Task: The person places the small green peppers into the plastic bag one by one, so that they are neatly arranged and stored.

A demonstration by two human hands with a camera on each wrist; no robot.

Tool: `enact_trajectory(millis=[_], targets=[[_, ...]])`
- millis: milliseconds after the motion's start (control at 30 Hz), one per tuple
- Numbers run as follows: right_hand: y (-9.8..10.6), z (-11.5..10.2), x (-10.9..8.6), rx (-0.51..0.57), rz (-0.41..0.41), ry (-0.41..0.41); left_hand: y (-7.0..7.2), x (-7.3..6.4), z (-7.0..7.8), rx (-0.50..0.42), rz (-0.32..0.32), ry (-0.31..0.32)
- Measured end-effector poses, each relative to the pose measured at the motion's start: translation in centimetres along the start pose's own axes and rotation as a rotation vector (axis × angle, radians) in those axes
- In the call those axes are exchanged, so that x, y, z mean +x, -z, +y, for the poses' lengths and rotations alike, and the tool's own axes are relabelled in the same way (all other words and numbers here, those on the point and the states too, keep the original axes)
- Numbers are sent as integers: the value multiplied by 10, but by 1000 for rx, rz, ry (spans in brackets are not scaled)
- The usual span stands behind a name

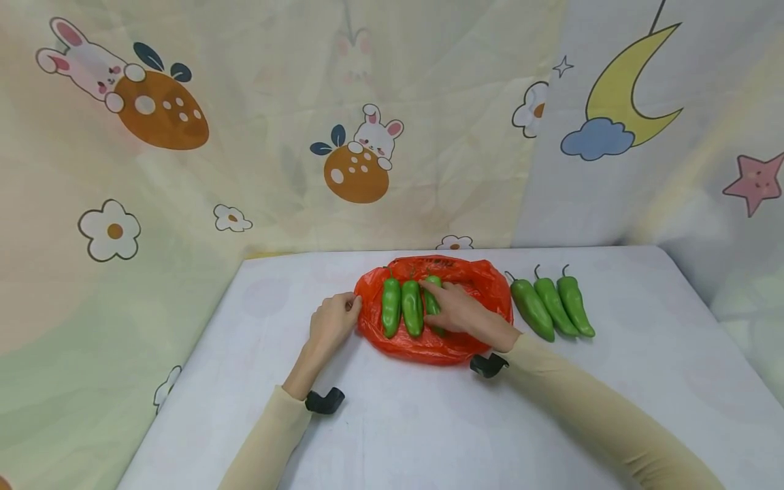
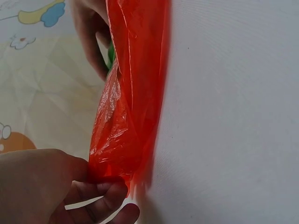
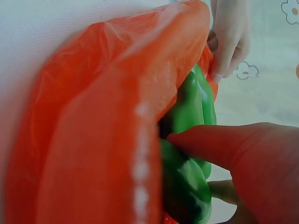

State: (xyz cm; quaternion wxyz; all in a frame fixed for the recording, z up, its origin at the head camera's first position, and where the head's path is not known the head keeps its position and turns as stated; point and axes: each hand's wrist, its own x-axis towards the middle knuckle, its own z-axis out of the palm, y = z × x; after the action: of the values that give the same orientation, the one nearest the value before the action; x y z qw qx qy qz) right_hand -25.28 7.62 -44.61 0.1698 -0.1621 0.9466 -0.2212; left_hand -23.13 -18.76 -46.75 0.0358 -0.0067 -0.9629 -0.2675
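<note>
A red plastic bag (image 1: 416, 352) lies spread on the table with its mouth open upward. Inside it, side by side, are three long green peppers, the left one (image 1: 390, 309), the middle one (image 1: 412, 312) and the right one (image 1: 433, 280). My left hand (image 1: 333, 323) pinches the bag's left edge between thumb and fingers, as the left wrist view also shows. Reaching in from the right, my right hand (image 1: 456, 312) grips the right pepper, thumb on one side and fingers on the other. The bag's near wall (image 3: 93, 140) hides part of that pepper in the right wrist view.
Just right of the bag, three more green peppers (image 1: 552, 306) lie slanted next to each other on the white table (image 1: 404, 422). Behind the table hangs a patterned cloth (image 1: 429, 204). Each wrist wears a dark strap-like piece (image 1: 324, 401).
</note>
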Motion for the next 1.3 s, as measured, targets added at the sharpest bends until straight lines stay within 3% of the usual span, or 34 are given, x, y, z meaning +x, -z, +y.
enact_trajectory(millis=[733, 1300], targets=[[4, -7, -8, 19, -43, -19, 0, -1, -3, -5, -7, 9], [22, -5, -22, -12, -15, 69, 1, 0, -2, -15, -15, 18]])
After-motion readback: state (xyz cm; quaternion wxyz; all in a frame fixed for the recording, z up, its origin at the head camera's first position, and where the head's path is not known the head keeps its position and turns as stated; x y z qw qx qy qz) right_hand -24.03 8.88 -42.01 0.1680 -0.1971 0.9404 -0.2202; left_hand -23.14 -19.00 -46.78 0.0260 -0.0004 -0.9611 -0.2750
